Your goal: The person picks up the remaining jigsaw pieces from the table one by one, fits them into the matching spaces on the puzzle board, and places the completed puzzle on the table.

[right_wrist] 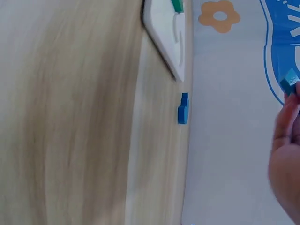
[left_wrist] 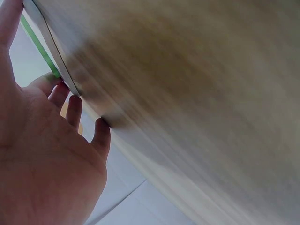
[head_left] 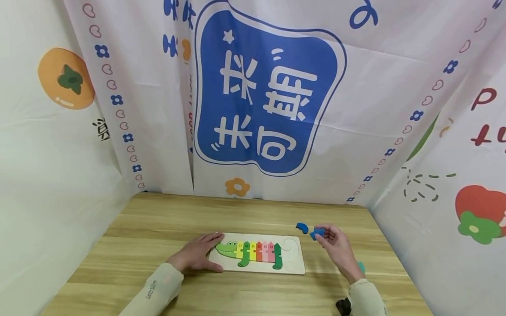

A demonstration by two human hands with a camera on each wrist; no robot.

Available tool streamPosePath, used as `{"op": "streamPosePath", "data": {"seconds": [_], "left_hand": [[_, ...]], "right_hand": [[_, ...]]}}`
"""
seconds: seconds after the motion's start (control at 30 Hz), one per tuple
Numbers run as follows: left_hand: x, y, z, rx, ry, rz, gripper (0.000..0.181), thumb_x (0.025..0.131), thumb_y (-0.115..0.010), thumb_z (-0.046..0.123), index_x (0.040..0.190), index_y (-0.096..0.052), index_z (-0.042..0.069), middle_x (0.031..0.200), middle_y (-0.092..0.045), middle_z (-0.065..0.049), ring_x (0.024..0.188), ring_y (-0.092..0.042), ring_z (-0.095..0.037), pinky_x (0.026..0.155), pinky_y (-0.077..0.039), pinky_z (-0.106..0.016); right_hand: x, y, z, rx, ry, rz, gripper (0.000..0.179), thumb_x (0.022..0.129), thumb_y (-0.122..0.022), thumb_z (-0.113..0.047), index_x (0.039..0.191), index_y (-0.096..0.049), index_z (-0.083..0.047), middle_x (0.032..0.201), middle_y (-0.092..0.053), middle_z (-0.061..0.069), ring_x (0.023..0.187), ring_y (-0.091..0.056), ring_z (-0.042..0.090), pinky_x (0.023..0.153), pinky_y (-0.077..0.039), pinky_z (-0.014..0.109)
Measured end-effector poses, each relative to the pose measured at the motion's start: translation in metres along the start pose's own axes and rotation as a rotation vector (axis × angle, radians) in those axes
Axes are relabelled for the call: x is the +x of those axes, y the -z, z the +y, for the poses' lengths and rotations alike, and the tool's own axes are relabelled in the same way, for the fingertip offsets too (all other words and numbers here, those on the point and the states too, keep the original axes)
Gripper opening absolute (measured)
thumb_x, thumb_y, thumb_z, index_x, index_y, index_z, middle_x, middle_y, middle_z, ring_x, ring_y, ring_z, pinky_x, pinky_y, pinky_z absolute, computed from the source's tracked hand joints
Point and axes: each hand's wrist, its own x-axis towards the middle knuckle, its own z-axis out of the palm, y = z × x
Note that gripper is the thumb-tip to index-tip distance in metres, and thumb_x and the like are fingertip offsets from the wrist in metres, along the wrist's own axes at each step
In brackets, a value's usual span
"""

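A white puzzle board [head_left: 293, 260] lies on the table, with a crocodile puzzle [head_left: 253, 252] of colored pieces in it. Its head is green, and the body strips run yellow, green, red and pink. On the board's right part a curled tail outline shows bare. My left hand [head_left: 199, 252] rests at the board's left end, thumb and fingers spread along its edges. To the right, above the table, my right hand [head_left: 336, 248] pinches a blue puzzle piece [head_left: 317, 233] between thumb and fingers. Another blue puzzle piece [head_left: 302, 228] lies on the table just left of it.
The wooden table [head_left: 166, 219] meets a printed cloth [head_left: 158, 131] hanging behind it, with cloth at both sides too. A black object [head_left: 343, 306] sits by the right sleeve at the front. Something teal [head_left: 361, 267] shows partly behind the right wrist.
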Motion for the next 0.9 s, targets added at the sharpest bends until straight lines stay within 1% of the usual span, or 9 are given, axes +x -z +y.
{"op": "streamPosePath", "data": {"seconds": [0.07, 0.17, 0.27, 0.37, 0.43, 0.5, 0.63, 0.8, 0.9], "left_hand": [[0.0, 0.0, 0.001, -0.001, 0.003, -0.003, 0.11, 0.078, -0.075, 0.074, 0.164, -0.034, 0.018, 0.17, -0.032, -0.005, 0.155, -0.029, -0.039, 0.12, -0.029, -0.066], [-0.001, 0.001, 0.001, -0.008, 0.008, -0.005, 0.11, 0.078, -0.076, 0.073, 0.163, -0.034, 0.018, 0.169, -0.032, -0.004, 0.155, -0.029, -0.039, 0.119, -0.029, -0.066], [-0.002, 0.001, 0.003, -0.009, 0.012, -0.009, 0.109, 0.078, -0.076, 0.072, 0.163, -0.034, 0.019, 0.17, -0.031, -0.002, 0.155, -0.029, -0.039, 0.12, -0.029, -0.066], [-0.001, 0.001, 0.002, -0.01, 0.011, -0.009, 0.109, 0.078, -0.076, 0.072, 0.164, -0.034, 0.019, 0.17, -0.031, -0.002, 0.155, -0.028, -0.039, 0.12, -0.029, -0.066], [-0.001, 0.001, 0.002, -0.008, 0.01, -0.009, 0.109, 0.079, -0.076, 0.072, 0.163, -0.034, 0.019, 0.17, -0.031, -0.003, 0.155, -0.029, -0.04, 0.12, -0.029, -0.066], [-0.001, 0.001, 0.003, -0.009, 0.009, -0.009, 0.109, 0.079, -0.076, 0.072, 0.163, -0.034, 0.019, 0.17, -0.031, -0.003, 0.155, -0.029, -0.04, 0.12, -0.029, -0.066], [-0.001, 0.002, 0.004, -0.013, 0.009, -0.008, 0.109, 0.078, -0.077, 0.072, 0.163, -0.034, 0.018, 0.17, -0.031, -0.003, 0.155, -0.029, -0.04, 0.12, -0.028, -0.066], [-0.001, 0.002, 0.004, -0.004, 0.002, -0.006, 0.11, 0.079, -0.076, 0.072, 0.163, -0.034, 0.016, 0.17, -0.032, -0.007, 0.154, -0.029, -0.041, 0.12, -0.028, -0.067], [-0.002, 0.002, 0.004, -0.004, -0.001, -0.009, 0.11, 0.079, -0.076, 0.072, 0.163, -0.034, 0.015, 0.17, -0.032, -0.008, 0.154, -0.029, -0.042, 0.119, -0.028, -0.068]], "right_hand": [[0.0, -0.001, -0.001, 0.013, 0.014, -0.016, 0.031, 0.105, -0.062, -0.012, 0.134, -0.062, -0.003, 0.116, -0.064, 0.018, 0.095, -0.066, 0.016, 0.082, -0.059, 0.026], [0.001, -0.002, -0.002, 0.056, 0.042, -0.067, 0.035, 0.109, -0.052, -0.01, 0.143, -0.055, -0.002, 0.116, -0.062, 0.023, 0.098, -0.071, 0.025, 0.089, -0.061, 0.034], [0.0, -0.004, -0.003, 0.097, 0.037, -0.112, 0.041, 0.11, -0.047, -0.006, 0.151, -0.047, -0.003, 0.114, -0.057, 0.024, 0.098, -0.073, 0.031, 0.088, -0.062, 0.035], [0.0, -0.006, -0.003, 0.089, 0.021, -0.116, 0.046, 0.108, -0.051, -0.002, 0.153, -0.047, -0.008, 0.112, -0.055, 0.021, 0.089, -0.072, 0.03, 0.077, -0.062, 0.033], [0.0, -0.007, -0.002, 0.069, 0.017, -0.12, 0.047, 0.106, -0.054, 0.0, 0.152, -0.048, -0.01, 0.111, -0.056, 0.019, 0.083, -0.071, 0.023, 0.071, -0.062, 0.033], [0.0, -0.008, -0.002, 0.04, 0.019, -0.122, 0.045, 0.104, -0.058, -0.001, 0.148, -0.052, -0.01, 0.108, -0.059, 0.018, 0.08, -0.071, 0.02, 0.069, -0.061, 0.033], [-0.001, -0.009, -0.003, -0.027, 0.034, -0.121, 0.039, 0.102, -0.065, -0.008, 0.142, -0.06, -0.007, 0.105, -0.065, 0.016, 0.083, -0.069, 0.018, 0.073, -0.06, 0.03], [-0.001, -0.012, -0.003, -0.089, 0.03, -0.112, 0.037, 0.1, -0.07, -0.014, 0.137, -0.067, -0.01, 0.105, -0.067, 0.011, 0.088, -0.065, 0.015, 0.078, -0.058, 0.024], [0.0, -0.017, -0.001, -0.086, 0.012, -0.109, 0.039, 0.098, -0.072, -0.011, 0.137, -0.067, -0.007, 0.105, -0.068, 0.012, 0.087, -0.067, 0.02, 0.076, -0.06, 0.028]]}}
